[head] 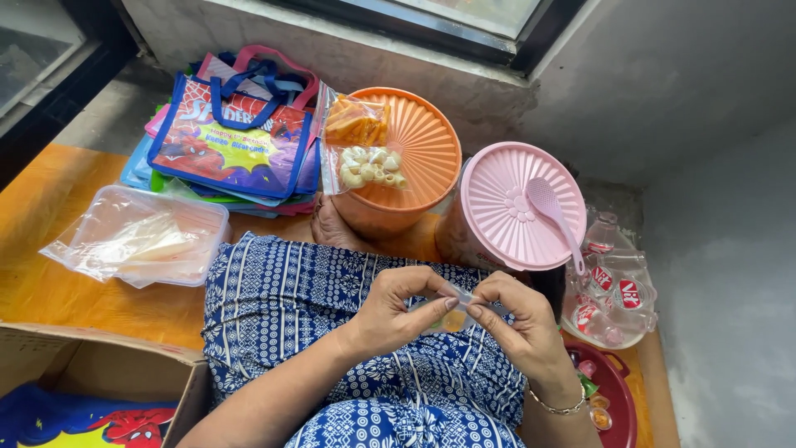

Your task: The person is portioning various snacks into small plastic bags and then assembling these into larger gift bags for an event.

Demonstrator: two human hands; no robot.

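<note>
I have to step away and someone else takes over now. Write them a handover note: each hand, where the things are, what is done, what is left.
Left hand and right hand together pinch a small clear packet over the lap; something orange shows inside it.

Two filled snack packets lie on the orange tub lid. A pink spoon lies on the pink tub lid. A clear box of plastic bags sits to the left, printed tote bags behind it.

Done: two packets filled. Left: the packet in hand is not yet set down.
</note>
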